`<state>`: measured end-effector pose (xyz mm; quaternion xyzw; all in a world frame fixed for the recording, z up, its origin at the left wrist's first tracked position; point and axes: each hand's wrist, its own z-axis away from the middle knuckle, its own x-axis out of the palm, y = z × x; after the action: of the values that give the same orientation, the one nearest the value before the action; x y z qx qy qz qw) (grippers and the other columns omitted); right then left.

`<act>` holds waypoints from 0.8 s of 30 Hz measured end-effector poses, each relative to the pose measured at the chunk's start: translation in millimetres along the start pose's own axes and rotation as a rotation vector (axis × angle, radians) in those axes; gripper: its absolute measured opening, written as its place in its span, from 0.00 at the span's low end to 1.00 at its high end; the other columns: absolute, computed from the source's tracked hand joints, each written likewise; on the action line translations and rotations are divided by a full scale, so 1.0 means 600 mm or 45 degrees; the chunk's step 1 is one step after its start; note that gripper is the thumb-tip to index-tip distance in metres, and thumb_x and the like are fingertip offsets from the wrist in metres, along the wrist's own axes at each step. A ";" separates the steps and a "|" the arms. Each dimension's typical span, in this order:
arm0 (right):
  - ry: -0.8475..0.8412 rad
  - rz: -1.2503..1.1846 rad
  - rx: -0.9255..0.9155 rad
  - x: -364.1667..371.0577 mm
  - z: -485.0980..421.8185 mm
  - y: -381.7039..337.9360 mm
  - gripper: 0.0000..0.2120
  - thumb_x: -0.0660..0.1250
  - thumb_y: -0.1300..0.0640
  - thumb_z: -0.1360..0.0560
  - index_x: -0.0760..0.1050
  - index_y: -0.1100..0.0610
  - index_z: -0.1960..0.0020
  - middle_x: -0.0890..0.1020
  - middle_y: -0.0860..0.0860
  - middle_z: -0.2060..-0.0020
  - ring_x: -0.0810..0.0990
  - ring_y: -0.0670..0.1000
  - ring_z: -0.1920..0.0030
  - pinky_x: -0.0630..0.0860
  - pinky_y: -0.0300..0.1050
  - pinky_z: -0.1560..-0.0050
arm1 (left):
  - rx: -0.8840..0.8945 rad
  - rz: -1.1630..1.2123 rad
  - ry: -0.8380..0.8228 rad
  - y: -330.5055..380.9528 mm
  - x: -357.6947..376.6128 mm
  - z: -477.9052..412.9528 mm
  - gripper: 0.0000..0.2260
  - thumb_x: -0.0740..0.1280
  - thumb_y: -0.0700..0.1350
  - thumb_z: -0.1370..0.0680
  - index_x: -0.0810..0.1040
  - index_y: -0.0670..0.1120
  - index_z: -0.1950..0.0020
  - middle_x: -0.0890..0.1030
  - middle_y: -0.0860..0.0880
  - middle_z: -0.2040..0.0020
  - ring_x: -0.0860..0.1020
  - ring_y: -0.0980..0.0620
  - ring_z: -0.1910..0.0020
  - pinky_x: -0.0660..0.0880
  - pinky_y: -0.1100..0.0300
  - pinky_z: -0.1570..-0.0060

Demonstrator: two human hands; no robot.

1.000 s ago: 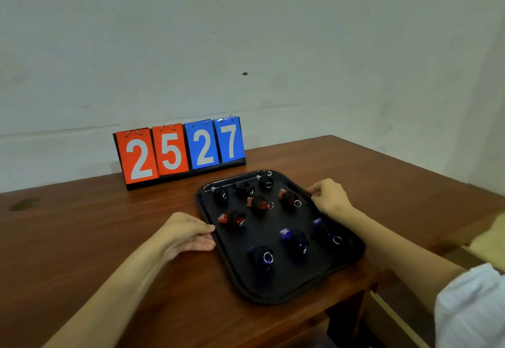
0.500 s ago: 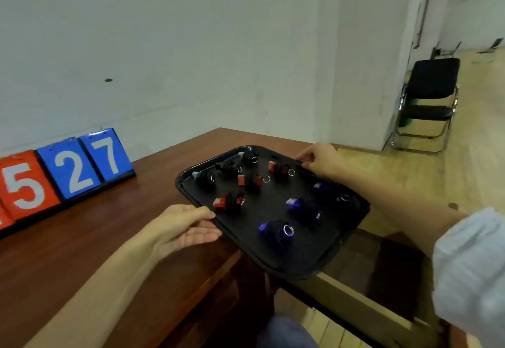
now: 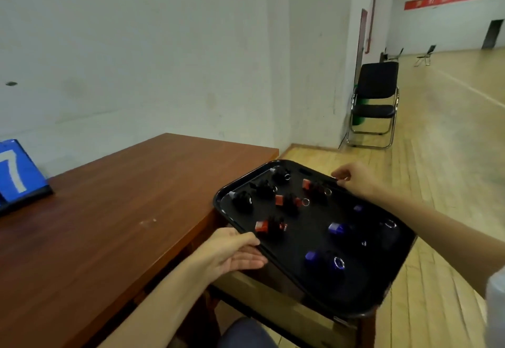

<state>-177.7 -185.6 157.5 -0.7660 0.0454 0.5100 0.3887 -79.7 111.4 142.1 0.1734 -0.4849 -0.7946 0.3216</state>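
Left hand (image 3: 235, 252) is gripping the tray (image 3: 363, 312) at its near rim, thumb on top; right hand (image 3: 355, 181) is pinching the far rim; tray is hanging in air just off the bench (image 3: 123, 197) end, keyrings (image 3: 279, 200) lying loose on it; reads as mid-carry; next move is calling for a level, slow swing so nothing slides.

Tray (image 3: 363, 287), formerly on the table (image 3: 109, 211), now aloft past its edge.
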 end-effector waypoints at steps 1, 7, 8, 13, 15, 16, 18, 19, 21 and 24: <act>-0.009 -0.004 0.022 0.004 0.000 0.021 0.15 0.65 0.67 0.26 0.77 0.61 0.40 0.80 0.56 0.43 0.77 0.54 0.42 0.73 0.45 0.39 | -0.016 -0.005 -0.016 -0.006 0.013 -0.009 0.11 0.68 0.33 0.26 0.75 0.34 0.44 0.83 0.34 0.57 0.84 0.42 0.60 0.80 0.58 0.68; -0.100 -0.016 0.110 0.024 -0.004 0.099 0.13 0.65 0.66 0.25 0.79 0.57 0.43 0.81 0.54 0.45 0.78 0.52 0.45 0.75 0.48 0.41 | -0.153 -0.016 -0.065 -0.038 0.055 -0.051 0.09 0.67 0.32 0.26 0.74 0.36 0.46 0.83 0.33 0.58 0.84 0.41 0.60 0.81 0.55 0.64; -0.110 -0.026 0.120 0.029 -0.005 0.105 0.13 0.65 0.66 0.25 0.78 0.58 0.42 0.81 0.54 0.45 0.78 0.52 0.44 0.74 0.48 0.40 | -0.180 -0.012 -0.062 -0.042 0.058 -0.057 0.09 0.67 0.32 0.26 0.74 0.36 0.47 0.83 0.33 0.58 0.84 0.40 0.60 0.81 0.54 0.63; -0.183 -0.025 0.127 0.051 -0.015 0.115 0.16 0.62 0.68 0.25 0.77 0.58 0.40 0.79 0.54 0.42 0.76 0.52 0.40 0.73 0.45 0.39 | -0.280 -0.006 -0.039 -0.060 0.059 -0.078 0.14 0.67 0.31 0.27 0.70 0.34 0.43 0.82 0.31 0.57 0.83 0.40 0.63 0.81 0.55 0.66; -0.242 -0.028 0.136 0.060 -0.022 0.116 0.18 0.61 0.70 0.26 0.77 0.58 0.40 0.80 0.54 0.43 0.77 0.51 0.42 0.74 0.43 0.42 | -0.268 0.003 -0.029 -0.065 0.057 -0.084 0.14 0.67 0.31 0.27 0.70 0.34 0.43 0.82 0.31 0.59 0.83 0.41 0.65 0.80 0.55 0.68; -0.260 -0.032 0.145 0.065 -0.027 0.114 0.18 0.61 0.70 0.27 0.77 0.57 0.40 0.80 0.54 0.43 0.77 0.51 0.43 0.75 0.41 0.44 | -0.277 0.012 -0.016 -0.068 0.053 -0.091 0.15 0.67 0.31 0.28 0.70 0.34 0.43 0.82 0.31 0.60 0.83 0.41 0.66 0.80 0.55 0.69; -0.287 -0.034 0.166 0.075 -0.034 0.111 0.18 0.61 0.70 0.26 0.77 0.57 0.40 0.80 0.53 0.44 0.77 0.49 0.46 0.74 0.35 0.53 | -0.308 0.032 -0.004 -0.070 0.047 -0.098 0.18 0.67 0.30 0.28 0.68 0.34 0.40 0.82 0.31 0.60 0.83 0.39 0.66 0.80 0.54 0.71; -0.291 -0.032 0.172 0.080 -0.038 0.109 0.18 0.61 0.70 0.26 0.77 0.57 0.41 0.80 0.53 0.45 0.77 0.48 0.48 0.73 0.33 0.57 | -0.319 0.042 -0.005 -0.070 0.045 -0.101 0.18 0.68 0.30 0.28 0.69 0.34 0.40 0.82 0.31 0.61 0.83 0.39 0.65 0.79 0.54 0.71; -0.288 -0.034 0.181 0.091 -0.048 0.109 0.17 0.61 0.70 0.26 0.77 0.57 0.41 0.80 0.53 0.45 0.76 0.48 0.48 0.72 0.33 0.55 | -0.337 0.038 -0.013 -0.070 0.043 -0.105 0.15 0.68 0.30 0.28 0.71 0.34 0.42 0.82 0.31 0.60 0.83 0.38 0.65 0.80 0.54 0.71; -0.283 -0.038 0.194 0.103 -0.063 0.111 0.17 0.61 0.69 0.27 0.77 0.56 0.41 0.80 0.53 0.44 0.77 0.50 0.45 0.73 0.38 0.49 | -0.353 0.054 -0.012 -0.075 0.044 -0.109 0.08 0.67 0.30 0.27 0.68 0.38 0.57 0.82 0.31 0.59 0.83 0.39 0.65 0.81 0.51 0.66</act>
<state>-151.4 -235.7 77.3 -0.6737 0.0291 0.5809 0.4559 -76.2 64.9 72.8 0.1133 -0.3755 -0.8477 0.3572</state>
